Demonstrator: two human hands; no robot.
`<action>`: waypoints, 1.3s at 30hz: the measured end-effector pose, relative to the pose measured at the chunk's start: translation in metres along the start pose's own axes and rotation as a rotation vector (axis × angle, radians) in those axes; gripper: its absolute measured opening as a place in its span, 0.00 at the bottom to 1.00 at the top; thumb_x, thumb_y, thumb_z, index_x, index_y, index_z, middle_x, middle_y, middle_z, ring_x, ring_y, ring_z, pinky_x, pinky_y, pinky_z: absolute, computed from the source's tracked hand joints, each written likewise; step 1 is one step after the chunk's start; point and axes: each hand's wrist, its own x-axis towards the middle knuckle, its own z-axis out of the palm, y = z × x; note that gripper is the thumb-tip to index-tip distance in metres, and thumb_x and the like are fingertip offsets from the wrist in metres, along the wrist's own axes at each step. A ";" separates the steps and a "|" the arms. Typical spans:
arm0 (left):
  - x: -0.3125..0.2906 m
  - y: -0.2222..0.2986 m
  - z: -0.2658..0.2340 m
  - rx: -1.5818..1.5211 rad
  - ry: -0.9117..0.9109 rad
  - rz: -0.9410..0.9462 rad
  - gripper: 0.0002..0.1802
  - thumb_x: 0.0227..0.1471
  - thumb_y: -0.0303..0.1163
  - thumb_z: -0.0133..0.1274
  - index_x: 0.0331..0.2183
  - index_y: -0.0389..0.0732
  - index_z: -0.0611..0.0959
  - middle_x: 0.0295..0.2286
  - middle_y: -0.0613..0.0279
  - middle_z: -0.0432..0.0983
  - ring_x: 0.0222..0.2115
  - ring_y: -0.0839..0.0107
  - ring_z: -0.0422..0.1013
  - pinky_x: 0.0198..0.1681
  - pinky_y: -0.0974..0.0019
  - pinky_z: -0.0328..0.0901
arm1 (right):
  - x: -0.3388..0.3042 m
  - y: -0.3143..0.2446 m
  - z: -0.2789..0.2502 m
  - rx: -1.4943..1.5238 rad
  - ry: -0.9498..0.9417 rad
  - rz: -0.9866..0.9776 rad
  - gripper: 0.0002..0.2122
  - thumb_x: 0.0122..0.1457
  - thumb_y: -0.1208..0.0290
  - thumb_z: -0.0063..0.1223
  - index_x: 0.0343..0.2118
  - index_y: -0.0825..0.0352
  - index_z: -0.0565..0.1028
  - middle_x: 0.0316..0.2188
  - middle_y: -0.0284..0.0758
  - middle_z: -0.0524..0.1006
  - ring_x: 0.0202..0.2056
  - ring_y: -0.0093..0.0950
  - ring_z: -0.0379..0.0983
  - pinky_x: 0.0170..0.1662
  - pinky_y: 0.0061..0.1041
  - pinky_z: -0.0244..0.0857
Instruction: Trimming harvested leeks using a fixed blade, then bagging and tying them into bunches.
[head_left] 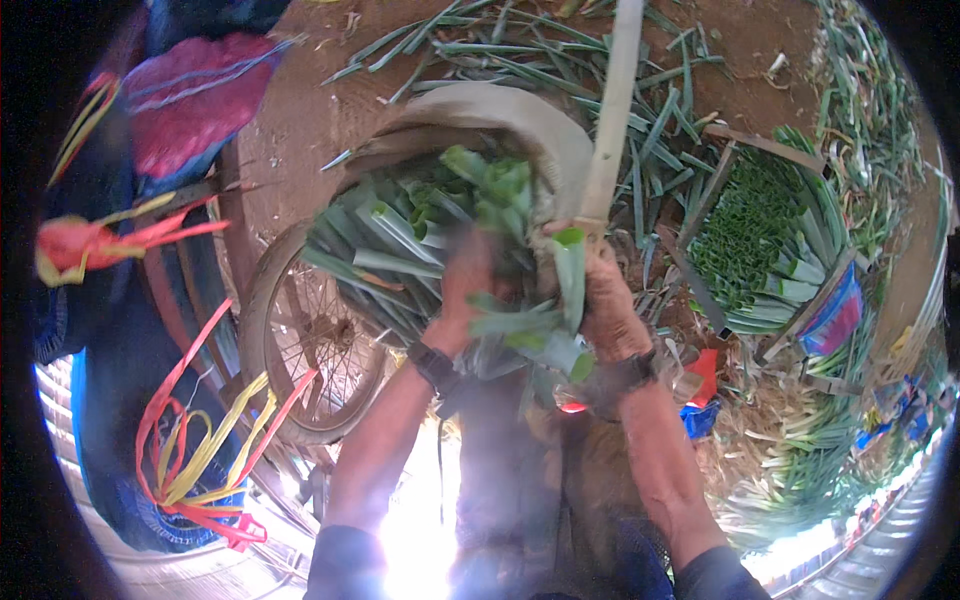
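A large bundle of green onions (390, 225) with cut, hollow tops stands in front of me, partly ringed by a pale, thick-rimmed basket or sack (500, 105). My left hand (468, 285) is pressed in among the leaves at the bundle's near side; motion smears its fingers. My right hand (612, 305) is closed round the base of a long, pale knife (612, 110) whose blade points away from me. A loose green leaf piece (569, 275) lies against that hand. More cut leaf pieces (540, 345) show between my wrists, blurred.
A spoked wheel (325, 340) stands at left, near red and yellow ribbons (205, 470) and a magenta sack (195, 100). At right, a wooden frame (705, 195) holds packed green onions (755, 230). Loose leaves (650, 130) litter the dirt floor; more onions (800, 460) are heaped below.
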 end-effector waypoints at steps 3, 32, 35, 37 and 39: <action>0.041 0.000 0.031 0.214 -0.316 -0.165 0.20 0.38 0.36 0.59 0.36 0.39 0.80 0.32 0.45 0.75 0.31 0.51 0.72 0.32 0.53 0.66 | -0.003 -0.006 -0.026 0.042 -0.047 0.085 0.12 0.54 0.70 0.57 0.41 0.66 0.75 0.30 0.26 0.74 0.28 0.16 0.69 0.29 0.17 0.63; 0.056 0.031 -0.087 0.768 0.752 -0.315 0.23 0.44 0.26 0.57 0.45 0.33 0.77 0.42 0.44 0.76 0.43 0.51 0.72 0.49 0.56 0.65 | -0.017 -0.084 -0.079 -0.459 -0.064 -0.252 0.14 0.52 0.71 0.57 0.42 0.68 0.75 0.38 0.31 0.74 0.39 0.21 0.71 0.45 0.21 0.64; 0.047 -0.039 -0.118 0.520 -0.081 -0.909 0.20 0.43 0.21 0.50 0.43 0.35 0.78 0.39 0.44 0.75 0.41 0.49 0.72 0.45 0.50 0.66 | -0.012 -0.072 -0.069 -0.400 -0.092 -0.215 0.16 0.54 0.69 0.58 0.43 0.70 0.73 0.40 0.31 0.74 0.41 0.21 0.70 0.46 0.22 0.63; 0.037 -0.054 -0.153 0.504 0.006 -0.821 0.18 0.44 0.22 0.50 0.42 0.35 0.78 0.38 0.45 0.76 0.39 0.51 0.73 0.43 0.52 0.67 | -0.015 -0.070 -0.066 -0.442 -0.096 -0.197 0.15 0.54 0.69 0.58 0.43 0.69 0.74 0.39 0.31 0.74 0.41 0.21 0.70 0.46 0.22 0.64; 0.038 -0.033 -0.176 0.326 0.258 -0.686 0.16 0.46 0.25 0.52 0.41 0.34 0.79 0.36 0.45 0.78 0.37 0.57 0.74 0.40 0.58 0.68 | -0.023 -0.076 -0.068 -0.522 -0.067 -0.191 0.15 0.54 0.68 0.58 0.43 0.69 0.74 0.39 0.31 0.74 0.41 0.21 0.70 0.46 0.21 0.64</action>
